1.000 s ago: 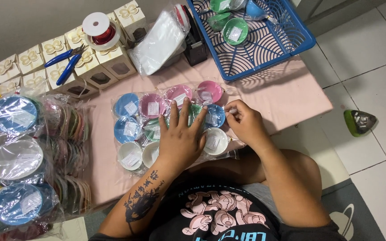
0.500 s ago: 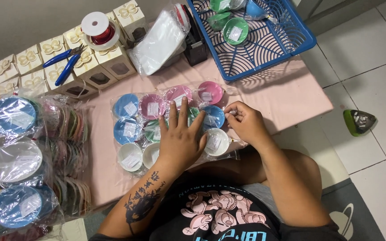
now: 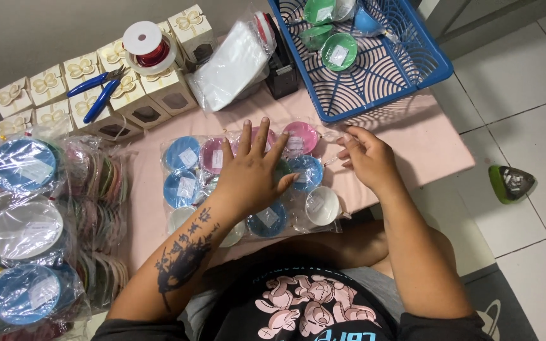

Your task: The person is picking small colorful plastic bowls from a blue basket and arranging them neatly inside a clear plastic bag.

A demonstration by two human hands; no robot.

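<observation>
Pink cloth covers the table [image 3: 424, 142], seen from above. At centre frame lies a clear plastic bag of small round dishes [image 3: 188, 189], the dishes blue, pink and white, each with a pale label. The left hand [image 3: 251, 177] rests flat on this bag, palm down, fingers [image 3: 261, 136] spread and released, gripping nothing. The right hand [image 3: 368, 158], just right of the bag at centre right, has its fingers drawn together at the tips beside the bag's edge; whether something thin is pinched between them cannot be told.

Upper right of the frame: a blue plastic basket [image 3: 412, 69] sits on the table and holds several green dishes [image 3: 338, 50] and a blue one. To its left stands a black tape dispenser [image 3: 280, 69], touching a stack of clear plastic sleeves [image 3: 232, 66]. Upper left: a row of cream gift boxes [image 3: 137, 95] with bow-shaped tops; on them lie blue-handled pliers [image 3: 96, 91] and a white spool of red wire [image 3: 146, 44]. Left edge of the frame: further wrapped bundles of larger plates [image 3: 23, 227], blue, white and pink, stacked close together. At right, on the tiled floor [image 3: 526, 107], lies a small green and grey object [image 3: 510, 183], well apart from the table.
</observation>
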